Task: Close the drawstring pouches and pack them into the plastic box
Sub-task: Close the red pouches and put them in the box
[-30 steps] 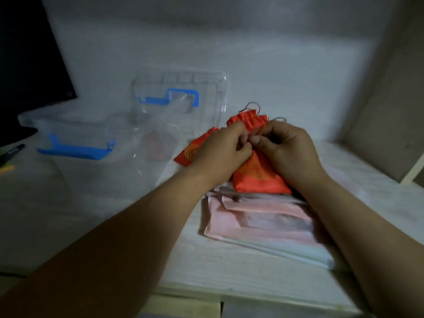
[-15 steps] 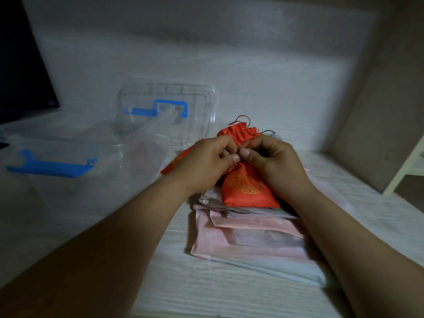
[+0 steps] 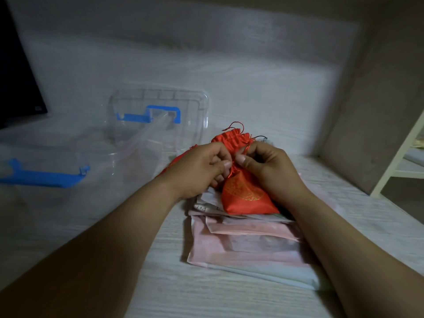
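Dim, grainy light from upper right; soft focus, wide-angle bending at the edges.

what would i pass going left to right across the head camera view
Black monitor screen → clear plastic box with blue latch → clear plastic lid with blue handle → left hand → red satin drawstring pouch, pinched at its neck by both hands → right hand → cream shelf frame.
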